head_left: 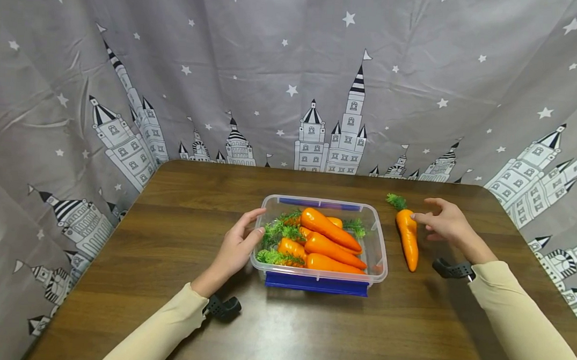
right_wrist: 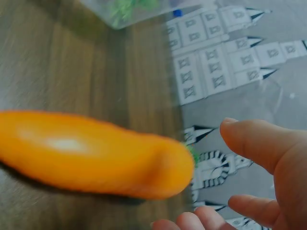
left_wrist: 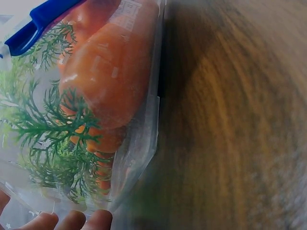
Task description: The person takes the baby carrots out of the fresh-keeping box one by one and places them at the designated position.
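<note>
A clear plastic box with blue latches stands mid-table, holding several orange toy carrots with green leafy tops. My left hand rests against the box's left end, its fingers fairly straight. In the left wrist view, those fingertips lie along the outside of the clear wall. To the right of the box, a single toy carrot lies on the wood, its leaves toward the back. Beside its thick end is my right hand, fingers spread and thumb extended. The right wrist view shows a gap between thumb and carrot.
The brown wooden table meets a grey curtain printed with castles and stars at its back and sides. A blue latch flap hangs out from the box's near side. Dark straps circle both wrists.
</note>
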Demonstrator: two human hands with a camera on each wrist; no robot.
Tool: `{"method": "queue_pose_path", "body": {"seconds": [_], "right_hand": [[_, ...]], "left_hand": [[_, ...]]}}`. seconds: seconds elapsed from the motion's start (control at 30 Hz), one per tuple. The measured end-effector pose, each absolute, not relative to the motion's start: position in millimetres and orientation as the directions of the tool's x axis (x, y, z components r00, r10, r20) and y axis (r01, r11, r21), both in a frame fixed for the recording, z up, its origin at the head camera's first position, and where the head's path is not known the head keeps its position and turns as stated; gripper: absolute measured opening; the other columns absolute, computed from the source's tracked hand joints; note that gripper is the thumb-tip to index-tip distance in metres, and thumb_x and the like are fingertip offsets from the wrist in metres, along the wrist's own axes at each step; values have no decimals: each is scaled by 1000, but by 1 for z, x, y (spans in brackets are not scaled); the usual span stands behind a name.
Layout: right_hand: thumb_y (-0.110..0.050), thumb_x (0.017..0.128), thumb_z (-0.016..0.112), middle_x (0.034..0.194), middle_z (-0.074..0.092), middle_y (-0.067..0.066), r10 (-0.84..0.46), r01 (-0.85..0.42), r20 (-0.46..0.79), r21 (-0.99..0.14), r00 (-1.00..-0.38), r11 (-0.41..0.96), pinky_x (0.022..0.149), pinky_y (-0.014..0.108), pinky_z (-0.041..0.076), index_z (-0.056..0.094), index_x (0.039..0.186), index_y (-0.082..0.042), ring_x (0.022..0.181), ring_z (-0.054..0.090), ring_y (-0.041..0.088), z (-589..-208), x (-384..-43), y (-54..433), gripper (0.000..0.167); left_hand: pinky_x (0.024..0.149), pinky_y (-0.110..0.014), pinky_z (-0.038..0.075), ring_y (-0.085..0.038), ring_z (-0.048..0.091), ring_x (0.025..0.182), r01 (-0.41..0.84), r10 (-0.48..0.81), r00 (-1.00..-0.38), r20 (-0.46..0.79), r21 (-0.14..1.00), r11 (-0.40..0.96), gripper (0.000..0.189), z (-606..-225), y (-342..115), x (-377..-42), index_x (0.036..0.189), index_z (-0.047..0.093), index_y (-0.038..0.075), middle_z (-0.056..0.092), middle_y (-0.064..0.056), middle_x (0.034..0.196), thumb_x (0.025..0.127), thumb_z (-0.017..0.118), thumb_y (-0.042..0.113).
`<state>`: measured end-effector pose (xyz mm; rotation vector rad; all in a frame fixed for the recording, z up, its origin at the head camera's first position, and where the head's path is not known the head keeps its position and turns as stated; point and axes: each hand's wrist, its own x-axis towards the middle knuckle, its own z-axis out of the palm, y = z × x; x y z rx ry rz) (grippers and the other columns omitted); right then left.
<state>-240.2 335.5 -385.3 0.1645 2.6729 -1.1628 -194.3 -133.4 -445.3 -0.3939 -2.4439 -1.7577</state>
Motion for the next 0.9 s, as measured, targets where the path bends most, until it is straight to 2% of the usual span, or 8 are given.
{"method": "queue_pose_path", "body": {"seconds": [0.17, 0.4, 0.7, 0.9], "right_hand": [[-33, 95, 70, 129, 56, 35, -23, 111, -181, -696, -983, 709, 71, 38, 63, 29, 155, 7, 100, 67, 36, -372, -242, 322, 83], [-33, 94, 72, 124, 57, 26, -99, 35, -149, -702, -984, 712, 67, 33, 62, 36, 153, 2, 91, 65, 22, -358, -242, 295, 78], [-26, 93, 75, 124, 61, 25, -212, -88, -74, -744, -974, 662, 67, 34, 62, 44, 150, -3, 88, 67, 28, -348, -239, 260, 69], [-20, 92, 75, 117, 65, 22, -305, -195, -5, -759, -952, 621, 68, 33, 62, 51, 145, -2, 87, 67, 19, -342, -240, 239, 62]], "left_hand": [[93, -46, 57, -42, 68, 116, 264, 146, -962, 229, 916, 303, 44, -445, -134, -194, 147, 51, 7, 52, -26, 148, 103, 54, 9], [95, -51, 57, -42, 67, 118, 259, 146, -964, 224, 917, 303, 44, -445, -134, -193, 147, 50, 7, 51, -25, 149, 103, 53, 10], [98, -53, 56, -43, 66, 120, 257, 146, -964, 222, 920, 296, 45, -445, -133, -193, 147, 51, 9, 50, -24, 150, 103, 54, 10], [97, -52, 56, -43, 66, 120, 261, 146, -963, 227, 919, 294, 44, -445, -133, -194, 147, 51, 9, 50, -25, 150, 103, 53, 10]]}}
